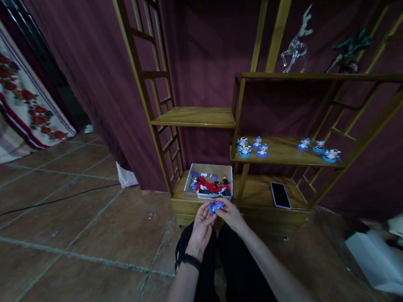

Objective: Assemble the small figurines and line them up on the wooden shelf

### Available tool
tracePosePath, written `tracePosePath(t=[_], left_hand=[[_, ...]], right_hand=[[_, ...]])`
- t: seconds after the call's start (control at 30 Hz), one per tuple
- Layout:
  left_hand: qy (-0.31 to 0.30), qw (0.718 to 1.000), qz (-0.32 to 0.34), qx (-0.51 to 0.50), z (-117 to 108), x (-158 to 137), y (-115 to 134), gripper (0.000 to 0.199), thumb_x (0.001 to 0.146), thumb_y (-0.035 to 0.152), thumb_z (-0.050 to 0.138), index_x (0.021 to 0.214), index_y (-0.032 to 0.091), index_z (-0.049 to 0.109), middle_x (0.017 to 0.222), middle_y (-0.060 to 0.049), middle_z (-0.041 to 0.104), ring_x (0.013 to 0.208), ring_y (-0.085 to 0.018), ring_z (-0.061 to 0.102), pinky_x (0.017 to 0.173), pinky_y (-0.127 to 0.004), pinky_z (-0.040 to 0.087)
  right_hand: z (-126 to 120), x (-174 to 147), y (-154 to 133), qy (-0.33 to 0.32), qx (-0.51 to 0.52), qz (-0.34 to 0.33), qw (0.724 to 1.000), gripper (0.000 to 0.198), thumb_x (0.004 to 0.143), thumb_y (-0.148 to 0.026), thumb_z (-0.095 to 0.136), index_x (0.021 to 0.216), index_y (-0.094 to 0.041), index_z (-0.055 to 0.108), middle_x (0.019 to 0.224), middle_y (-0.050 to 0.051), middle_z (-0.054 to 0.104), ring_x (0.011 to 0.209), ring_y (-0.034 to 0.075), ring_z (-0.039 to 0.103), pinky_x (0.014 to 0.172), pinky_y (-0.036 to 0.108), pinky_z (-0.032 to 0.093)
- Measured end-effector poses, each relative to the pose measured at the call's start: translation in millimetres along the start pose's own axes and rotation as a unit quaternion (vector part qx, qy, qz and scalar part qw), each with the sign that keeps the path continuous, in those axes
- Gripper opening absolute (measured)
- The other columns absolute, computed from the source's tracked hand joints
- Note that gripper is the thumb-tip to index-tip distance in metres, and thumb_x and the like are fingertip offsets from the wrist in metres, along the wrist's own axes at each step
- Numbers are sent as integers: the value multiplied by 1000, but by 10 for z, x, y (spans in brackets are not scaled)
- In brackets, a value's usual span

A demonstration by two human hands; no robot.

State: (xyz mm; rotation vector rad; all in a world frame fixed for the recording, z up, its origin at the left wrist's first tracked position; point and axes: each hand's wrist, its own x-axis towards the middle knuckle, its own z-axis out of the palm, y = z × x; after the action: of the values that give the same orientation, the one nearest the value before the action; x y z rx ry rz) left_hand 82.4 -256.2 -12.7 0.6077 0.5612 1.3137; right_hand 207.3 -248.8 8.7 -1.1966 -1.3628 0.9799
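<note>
A small purple toy figurine (216,207) is held between my two hands, above my knees and just in front of the low shelf. My left hand (203,223) has its fingers closed on the figurine's left side. From the other side, my right hand (230,213) pinches it. Beyond the hands, a shallow white box (211,165) rests on the bottom shelf. Inside lie loose purple and white toy pieces and a red item (209,186). Finer details of the held figurine are too small to make out.
Several finished-looking figurines (262,150) on round bases stand on the middle shelf (281,150), with more figurines (303,144) at its right. A phone (280,195) lies on the bottom shelf. Higher up stands a clear deer ornament (297,46). An open white box (383,260) sits on the floor, right.
</note>
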Motion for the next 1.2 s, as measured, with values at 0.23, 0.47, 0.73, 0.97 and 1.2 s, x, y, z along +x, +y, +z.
tracePosePath(t=[0.23, 0.47, 0.73, 0.97, 1.2], left_hand=[[-10, 1000, 15, 2, -5, 6, -13, 49, 56, -2, 70, 99, 19, 61, 105, -6, 64, 101, -16, 58, 85, -25, 45], [4, 1000, -2, -5, -18, 33, -29, 53, 58, 1, 71, 106, 19, 60, 106, -7, 64, 103, -17, 58, 93, -28, 40], [10, 999, -15, -41, 9, 6, 29, 43, 70, 13, 67, 111, 20, 56, 106, -6, 64, 97, -17, 60, 91, -36, 43], [20, 995, -52, -78, 5, 23, 60, 32, 76, 24, 63, 107, 19, 56, 100, -8, 67, 92, -17, 63, 87, -33, 46], [18, 995, -50, -84, 23, -4, 51, 25, 75, 25, 64, 98, 17, 60, 93, -6, 68, 85, -15, 63, 86, -31, 46]], right_hand=[[38, -21, 10, 32, -48, -13, 998, 35, 66, -20, 57, 101, -23, 61, 99, 2, 66, 94, 20, 60, 88, 35, 44], [82, 28, -11, 56, -83, -15, 995, 34, 64, -19, 57, 97, -23, 62, 93, 2, 64, 88, 20, 59, 85, 35, 45], [46, 46, -38, 61, 12, 37, 997, 36, 69, -34, 59, 103, -22, 59, 95, 4, 65, 85, 20, 61, 77, 34, 50], [24, -132, -30, 94, 90, 95, 987, 34, 70, -42, 58, 97, -21, 62, 94, 6, 65, 83, 21, 63, 65, 32, 53], [154, -138, 63, 72, 96, 64, 991, 35, 68, -38, 62, 98, -20, 61, 99, 7, 66, 91, 23, 61, 75, 36, 51]])
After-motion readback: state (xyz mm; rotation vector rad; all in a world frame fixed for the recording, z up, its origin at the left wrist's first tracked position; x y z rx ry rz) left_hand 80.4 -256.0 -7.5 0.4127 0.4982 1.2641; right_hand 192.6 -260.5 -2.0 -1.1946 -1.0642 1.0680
